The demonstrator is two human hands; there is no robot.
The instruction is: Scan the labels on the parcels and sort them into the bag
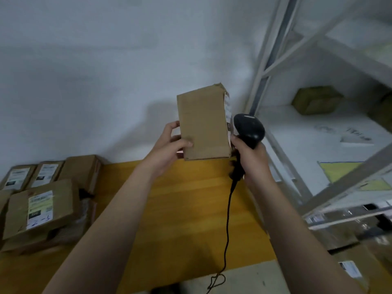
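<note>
My left hand (171, 141) grips the lower left edge of a brown cardboard parcel (203, 124) and holds it upright above the yellow table (184, 209). The parcel's white label (227, 109) is on its right side face, seen edge-on. My right hand (248, 155) grips the handle of a black barcode scanner (249, 129), whose head sits right beside that label. The scanner's black cable (228, 219) hangs down to the table. No bag is in view.
Several labelled cardboard parcels (42, 204) are stacked at the table's left edge. A white metal shelving rack (318, 145) stands at the right, with a box (316, 99) on a shelf and more parcels (347, 236) lower down. A white wall is behind.
</note>
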